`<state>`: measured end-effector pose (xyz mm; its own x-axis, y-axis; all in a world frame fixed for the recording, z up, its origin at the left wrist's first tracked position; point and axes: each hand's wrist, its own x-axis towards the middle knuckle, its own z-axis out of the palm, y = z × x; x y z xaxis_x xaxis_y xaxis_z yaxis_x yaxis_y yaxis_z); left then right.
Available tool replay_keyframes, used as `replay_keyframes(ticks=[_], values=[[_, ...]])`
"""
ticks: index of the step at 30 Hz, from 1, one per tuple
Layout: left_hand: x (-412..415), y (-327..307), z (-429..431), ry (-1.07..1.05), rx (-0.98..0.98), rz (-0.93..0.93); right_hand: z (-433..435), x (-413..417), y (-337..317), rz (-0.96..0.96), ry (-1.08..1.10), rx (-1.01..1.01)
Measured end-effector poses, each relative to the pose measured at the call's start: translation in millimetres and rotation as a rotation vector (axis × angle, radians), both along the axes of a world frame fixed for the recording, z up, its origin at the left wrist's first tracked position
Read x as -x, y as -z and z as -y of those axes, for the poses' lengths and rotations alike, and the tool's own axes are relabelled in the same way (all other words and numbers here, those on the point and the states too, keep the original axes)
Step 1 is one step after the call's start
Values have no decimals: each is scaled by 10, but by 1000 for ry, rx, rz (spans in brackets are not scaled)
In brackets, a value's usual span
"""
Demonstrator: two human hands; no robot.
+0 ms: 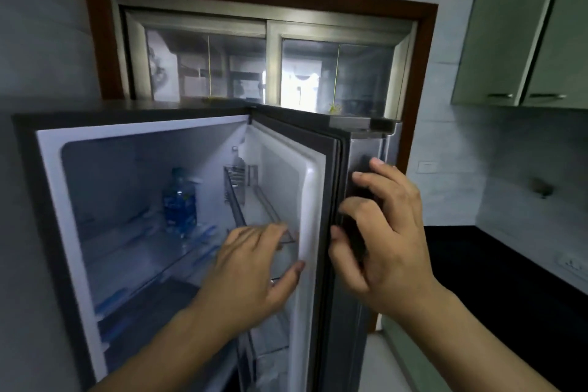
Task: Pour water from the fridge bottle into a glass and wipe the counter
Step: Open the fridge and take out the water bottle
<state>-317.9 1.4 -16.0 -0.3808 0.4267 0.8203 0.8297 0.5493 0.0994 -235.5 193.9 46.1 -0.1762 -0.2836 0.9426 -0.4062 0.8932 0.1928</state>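
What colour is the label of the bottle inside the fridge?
The bottle label is blue; head view.

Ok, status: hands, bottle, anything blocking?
Right hand grips the fridge door edge. Left hand open by the door's inner side, holding nothing. Bottle upright on the shelf, untouched. Nothing blocks it.

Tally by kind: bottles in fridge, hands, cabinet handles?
Bottles: 2 (blue bottle on a shelf; clear bottle in the door rack, blurry)
Hands: 2 (left hand reaching in; right hand gripping the door)
Cabinet handles: 2 (left handle; right handle)
Total: 6
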Motion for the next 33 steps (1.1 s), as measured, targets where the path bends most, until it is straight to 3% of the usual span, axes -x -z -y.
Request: replay_keyframes(ticks=[3, 7, 14, 20, 26, 33], values=[[132, -31, -337, 15, 129, -26, -319, -1, 3, 39, -50, -22], [144, -98, -858, 64, 154, 43, -629, 118, -50, 137, -137, -86], [233, -58, -1460, 85, 206, 76, -852, 622, -237, 666, -20, 70], [564, 212, -1157, 40, 119, 63, -883, 1170, -259, 1025, 134, 35], [1245, 484, -293, -159, -3, 232, -712, 1756, -135, 1114, 267, -49], [2329, 805, 570, -330, -303, 417, -241, 2664, -4, 967, 295, -86]])
